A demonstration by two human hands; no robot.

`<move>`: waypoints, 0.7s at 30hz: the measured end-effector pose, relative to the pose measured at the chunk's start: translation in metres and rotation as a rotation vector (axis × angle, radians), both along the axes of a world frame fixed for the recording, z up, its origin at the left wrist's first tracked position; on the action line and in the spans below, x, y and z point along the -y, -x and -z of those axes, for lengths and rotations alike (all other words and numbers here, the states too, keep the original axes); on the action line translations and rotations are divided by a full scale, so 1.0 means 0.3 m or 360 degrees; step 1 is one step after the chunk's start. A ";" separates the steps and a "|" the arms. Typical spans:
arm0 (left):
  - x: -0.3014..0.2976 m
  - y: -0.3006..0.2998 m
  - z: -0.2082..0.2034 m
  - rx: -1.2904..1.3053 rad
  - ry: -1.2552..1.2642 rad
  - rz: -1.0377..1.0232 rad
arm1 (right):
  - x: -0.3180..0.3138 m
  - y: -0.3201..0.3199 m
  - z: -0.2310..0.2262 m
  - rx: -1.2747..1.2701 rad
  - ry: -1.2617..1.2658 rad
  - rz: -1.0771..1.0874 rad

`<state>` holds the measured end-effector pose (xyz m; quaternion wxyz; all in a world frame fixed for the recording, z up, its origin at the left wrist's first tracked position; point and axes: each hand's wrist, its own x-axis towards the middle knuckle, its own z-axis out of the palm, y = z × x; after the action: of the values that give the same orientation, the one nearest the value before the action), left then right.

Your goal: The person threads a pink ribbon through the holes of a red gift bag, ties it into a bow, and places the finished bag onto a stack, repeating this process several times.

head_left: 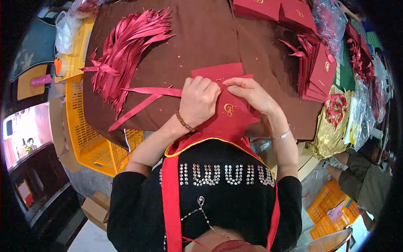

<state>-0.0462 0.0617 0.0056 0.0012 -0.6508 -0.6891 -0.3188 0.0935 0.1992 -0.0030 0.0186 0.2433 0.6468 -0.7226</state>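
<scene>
My left hand (199,101) is closed, knuckles up, with a dark red ribbon (157,90) trailing out of it to the left. The fingers of my right hand (252,93) pinch the far edge of a red card (228,119) with a gold monogram. Fingertips of both hands meet at that edge; the exact point where ribbon and card join is hidden. Just beyond my hands another red card (224,69) lies on the brown cloth. A loose ribbon end slants toward the table's near edge, left of my left wrist.
A big bundle of red ribbons (130,48) lies at the left on the brown tablecloth (205,33). Stacked red cards (262,9) are at the far right, with ribboned cards (321,69) nearer. An orange crate (90,145) stands left; a person (363,180) is at right.
</scene>
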 end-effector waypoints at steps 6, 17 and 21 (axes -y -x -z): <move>-0.001 -0.032 0.004 -0.0420 -0.0046 -0.0025 | 0.036 0.040 -0.080 0.0190 -0.0559 -0.0166; 0.001 0.072 -0.026 0.0073 0.0115 0.0207 | 0.049 0.042 -0.092 0.0125 -0.0581 -0.0215; -0.034 0.138 -0.038 0.1103 0.0613 0.0259 | 0.057 0.046 -0.124 0.0100 -0.0606 -0.0297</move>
<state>-0.0875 0.0719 0.0171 -0.3784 -0.5456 -0.6419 -0.3835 0.0798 0.1821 0.0341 0.0593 0.2038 0.7905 -0.5745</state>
